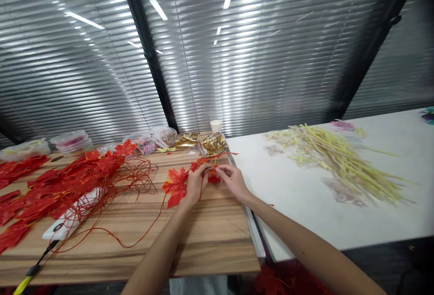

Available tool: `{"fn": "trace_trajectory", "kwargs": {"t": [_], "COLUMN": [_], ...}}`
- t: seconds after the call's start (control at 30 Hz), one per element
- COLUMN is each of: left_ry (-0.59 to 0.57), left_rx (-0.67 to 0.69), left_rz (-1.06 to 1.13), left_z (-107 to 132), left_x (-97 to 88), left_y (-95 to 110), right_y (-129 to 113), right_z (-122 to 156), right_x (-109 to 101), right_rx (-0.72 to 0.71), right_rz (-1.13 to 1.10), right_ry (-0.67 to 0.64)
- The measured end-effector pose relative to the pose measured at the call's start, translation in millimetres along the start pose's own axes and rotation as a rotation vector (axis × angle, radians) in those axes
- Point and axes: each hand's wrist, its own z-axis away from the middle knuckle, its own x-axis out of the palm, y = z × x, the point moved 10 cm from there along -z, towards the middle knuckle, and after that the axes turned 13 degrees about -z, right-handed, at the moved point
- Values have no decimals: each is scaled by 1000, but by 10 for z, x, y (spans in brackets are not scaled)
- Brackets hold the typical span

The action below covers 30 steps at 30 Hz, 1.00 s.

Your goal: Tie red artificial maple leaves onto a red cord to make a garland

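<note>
Both my hands meet over the wooden table near its right edge, at a small bunch of red-orange artificial maple leaves [176, 185]. My left hand [197, 181] has its fingers closed on the leaves' stem end, with a red cord hanging below it. The fingertips of my right hand [233, 179] are pinched together at the same spot, close to the left fingertips; a thin strand of the red cord [151, 226] seems to be between them. The cord trails left across the table to a loose tangle [135, 175]. The exact grip is partly hidden by the fingers.
Piles of red leaves [73, 179] lie at left, partly over a white power strip [74, 213]. Gold foil packets [213, 145], a paper cup [216, 126] and plastic tubs [72, 142] stand at the back. Yellow strips [349, 164] lie on the white table [305, 227].
</note>
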Motion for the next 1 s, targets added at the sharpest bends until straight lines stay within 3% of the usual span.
{"fn": "trace_trajectory", "kwargs": {"t": [1.0], "left_ry": [6], "left_rx": [-10], "left_rz": [-27], "left_z": [-3], "left_x": [25], "left_y": [-57], "right_y": [16], "right_z": [0], "right_x": [12], "right_rx": [-23], "right_rz": [38], "right_ry": [-29]}}
